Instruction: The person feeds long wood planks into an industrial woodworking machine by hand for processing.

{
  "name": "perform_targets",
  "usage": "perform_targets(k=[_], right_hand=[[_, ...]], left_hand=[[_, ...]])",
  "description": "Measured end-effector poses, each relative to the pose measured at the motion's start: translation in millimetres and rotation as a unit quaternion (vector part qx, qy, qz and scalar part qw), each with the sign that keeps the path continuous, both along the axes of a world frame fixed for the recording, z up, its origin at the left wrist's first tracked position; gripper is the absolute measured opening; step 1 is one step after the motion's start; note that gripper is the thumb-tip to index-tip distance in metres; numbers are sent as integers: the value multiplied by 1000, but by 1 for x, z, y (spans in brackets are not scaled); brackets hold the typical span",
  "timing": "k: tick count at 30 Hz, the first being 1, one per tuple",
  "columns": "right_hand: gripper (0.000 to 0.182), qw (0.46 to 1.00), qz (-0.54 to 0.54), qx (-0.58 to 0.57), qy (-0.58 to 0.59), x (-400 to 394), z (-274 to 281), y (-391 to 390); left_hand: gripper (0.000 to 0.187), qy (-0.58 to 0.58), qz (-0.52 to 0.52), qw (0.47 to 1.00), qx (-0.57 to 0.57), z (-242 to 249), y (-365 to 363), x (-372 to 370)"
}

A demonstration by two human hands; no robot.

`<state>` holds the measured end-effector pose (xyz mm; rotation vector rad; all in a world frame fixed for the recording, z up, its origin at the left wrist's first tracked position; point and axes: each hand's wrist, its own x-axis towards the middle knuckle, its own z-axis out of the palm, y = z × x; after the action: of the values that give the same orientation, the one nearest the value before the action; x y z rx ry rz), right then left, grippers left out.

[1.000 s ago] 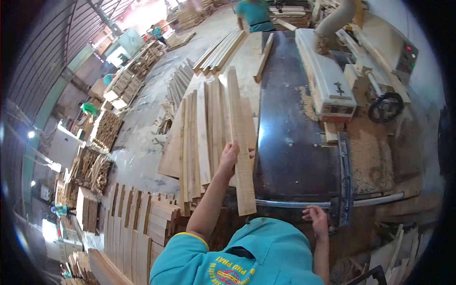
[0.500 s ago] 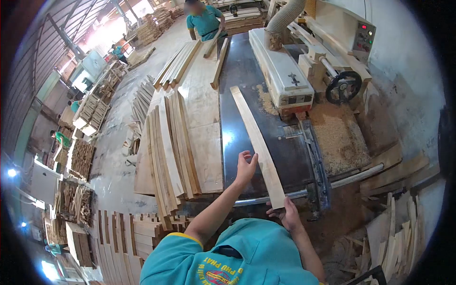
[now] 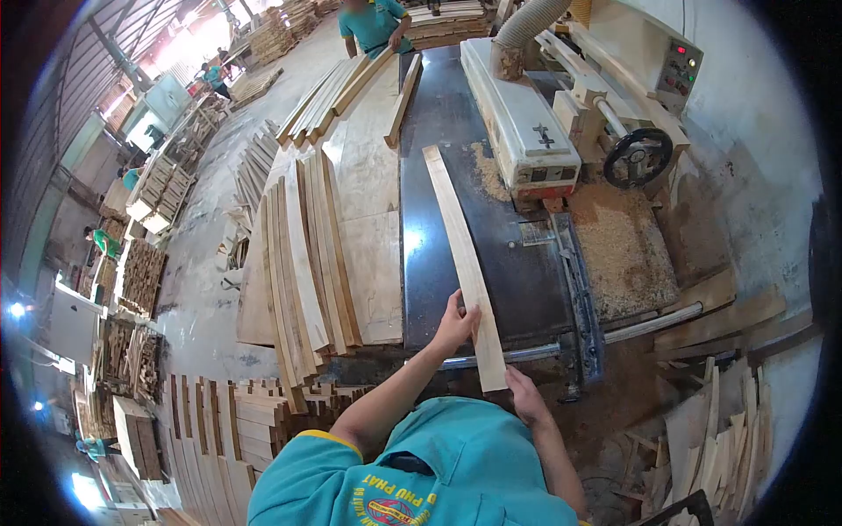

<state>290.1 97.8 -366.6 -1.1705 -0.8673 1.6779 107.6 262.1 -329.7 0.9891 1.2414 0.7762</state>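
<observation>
A long, pale wooden board (image 3: 462,254) slants over the dark machine table, its near end sticking out past the table's front edge toward my body. My left hand (image 3: 458,322) grips the board's left edge, partway up from the near end. At the near right corner, my right hand (image 3: 528,399) holds the board with its fingers partly hidden. To the left, several wooden strips (image 3: 303,263) lie side by side on a plywood surface (image 3: 373,254).
A white saw housing (image 3: 519,123) with a hose and a black handwheel (image 3: 638,159) stands at right, beside sawdust (image 3: 614,250). A co-worker (image 3: 373,26) stands at the far end near more strips (image 3: 320,96). Offcuts (image 3: 728,438) lean at lower right.
The board's near end has swung left, and my right hand has moved left with it. My left hand now grips the edge more closely. The co-worker's strip has shifted onto the far stack.
</observation>
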Motion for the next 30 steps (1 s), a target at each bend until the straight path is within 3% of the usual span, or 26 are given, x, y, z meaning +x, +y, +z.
perform_targets(k=[5, 11, 13, 14, 15, 17, 18, 19, 21, 22, 23, 25, 26, 29, 30], right_hand=[[44, 997, 1, -72, 7, 21, -6, -14], [47, 996, -66, -18, -65, 49, -21, -42], [45, 983, -142, -110, 22, 58, 6, -57], [42, 973, -138, -150, 108, 66, 17, -66], [42, 972, -143, -151, 108, 69, 18, -73], [39, 979, -181, -91, 5, 75, 12, -97], [31, 984, -163, -49, -55, 81, 11, -107], [31, 983, -170, -50, -55, 87, 10, -117], [24, 969, -217, 34, -113, 97, 8, -134], [23, 952, -304, -11, -11, 99, -3, -146], [23, 950, -312, -11, -11, 101, 1, -149], [26, 948, -297, -44, -101, 105, 17, -157], [31, 961, -240, -47, -127, 109, 22, -163], [34, 970, -206, -86, -91, 108, 15, -181], [34, 969, -210, -89, -90, 107, 14, -188]], left_hand=[[67, -24, -25, 999, -37, 3, -8, 2], [62, 15, -102, 993, -60, -12, -5, 8], [61, 102, -131, 986, 6, -16, -1, 12], [61, 101, -136, 986, 5, -19, 1, 16], [62, 93, -127, 987, -13, -21, 3, 20], [63, 85, -124, 988, -33, -15, 5, 32], [64, 9, -94, 992, -85, -7, 2, 40], [64, -66, -63, 986, -137, 1, 0, 49], [59, -70, -68, 983, -158, -9, -4, 62], [57, -48, -49, 989, -131, -29, -9, 66], [54, -27, -31, 994, -103, -48, -15, 70], [49, -10, -40, 997, -57, -59, -29, 77], [48, 4, -47, 997, -53, -57, -35, 80], [49, 51, -89, 994, 26, -62, -46, 81], [50, 84, -159, 983, 35, -47, -45, 78]])
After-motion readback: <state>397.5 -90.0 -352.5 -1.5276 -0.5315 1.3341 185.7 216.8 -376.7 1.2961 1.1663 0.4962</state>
